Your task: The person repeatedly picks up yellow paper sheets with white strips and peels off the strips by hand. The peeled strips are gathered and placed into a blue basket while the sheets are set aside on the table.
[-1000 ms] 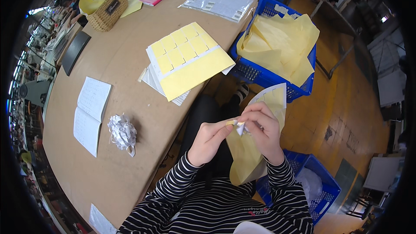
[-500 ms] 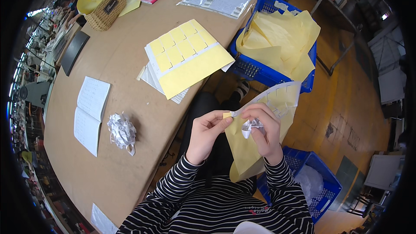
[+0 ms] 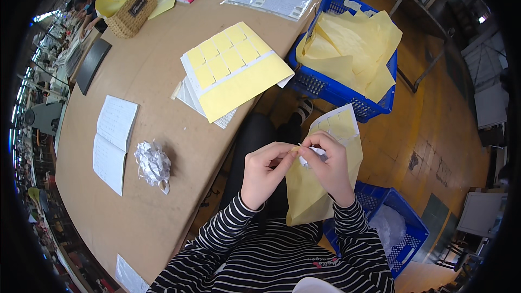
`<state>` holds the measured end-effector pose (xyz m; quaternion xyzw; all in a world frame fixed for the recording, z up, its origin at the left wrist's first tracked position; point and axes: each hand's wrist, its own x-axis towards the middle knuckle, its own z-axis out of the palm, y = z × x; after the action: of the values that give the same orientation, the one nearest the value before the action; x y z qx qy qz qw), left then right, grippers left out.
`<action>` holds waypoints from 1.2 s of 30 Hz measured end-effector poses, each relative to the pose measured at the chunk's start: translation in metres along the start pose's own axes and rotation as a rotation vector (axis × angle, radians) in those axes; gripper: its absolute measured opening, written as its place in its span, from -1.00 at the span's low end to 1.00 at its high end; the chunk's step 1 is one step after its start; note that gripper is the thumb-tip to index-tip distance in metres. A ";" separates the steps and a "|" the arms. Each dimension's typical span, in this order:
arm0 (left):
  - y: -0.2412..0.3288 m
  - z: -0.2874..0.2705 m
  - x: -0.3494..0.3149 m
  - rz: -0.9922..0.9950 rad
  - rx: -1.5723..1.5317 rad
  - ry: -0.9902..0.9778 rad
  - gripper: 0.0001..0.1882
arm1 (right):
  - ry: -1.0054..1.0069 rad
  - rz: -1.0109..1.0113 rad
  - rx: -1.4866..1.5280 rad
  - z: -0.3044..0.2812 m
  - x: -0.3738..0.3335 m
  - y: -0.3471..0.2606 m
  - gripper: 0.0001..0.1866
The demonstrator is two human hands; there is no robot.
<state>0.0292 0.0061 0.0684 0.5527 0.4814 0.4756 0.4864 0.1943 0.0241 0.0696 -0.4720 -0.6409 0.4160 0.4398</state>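
My left hand (image 3: pixel 266 173) is closed in a pinch, with a small yellow paper piece (image 3: pixel 295 148) at its fingertips. My right hand (image 3: pixel 331 168) meets it there, thumb and index finger pressed at the same spot. A crumpled wad of white paper strips (image 3: pixel 318 153) is tucked in the right hand's fingers. A large yellow sheet (image 3: pixel 306 201) with a white-edged, grid-cut end hangs over my lap, behind and below the right hand. How that sheet is held is partly hidden by the fingers.
On the brown table (image 3: pixel 125 228) lie a yellow sheet stack (image 3: pixel 239 84), an open notebook (image 3: pixel 111 141), a white paper-strip ball (image 3: pixel 152 164) and a woven basket (image 3: pixel 130 16). A blue crate (image 3: pixel 312 88) holds yellow sheets; another blue crate (image 3: pixel 410 249) holds clear plastic.
My hands have come together, fingertips now meeting at the small yellow piece. The hanging sheet's far end has swung left and lower.
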 end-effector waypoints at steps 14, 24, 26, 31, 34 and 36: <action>-0.012 -0.009 -0.009 -0.191 -0.084 -0.084 -0.83 | -0.346 0.481 0.324 -0.015 0.007 0.003 -0.87; -0.022 -0.030 -0.012 -0.262 -0.259 -0.008 -0.81 | -0.256 0.612 0.487 -0.031 0.010 0.014 -0.89; -0.023 -0.037 -0.013 -0.261 -0.192 -0.072 -0.81 | -0.194 0.581 0.488 -0.035 0.011 0.018 -0.89; -0.034 -0.034 -0.012 -0.373 -0.262 0.011 -0.87 | 0.045 0.493 0.556 -0.039 0.016 0.027 -0.91; -0.038 -0.039 -0.012 -0.365 -0.478 0.117 -0.86 | 0.209 0.399 0.614 -0.046 0.018 0.030 -0.92; -0.037 -0.045 -0.010 -0.395 -0.451 0.120 -0.86 | 0.265 0.376 0.614 -0.052 0.018 0.031 -0.92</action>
<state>-0.0186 0.0019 0.0341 0.2974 0.4895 0.4985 0.6507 0.2488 0.0538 0.0567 -0.4771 -0.3263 0.5976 0.5557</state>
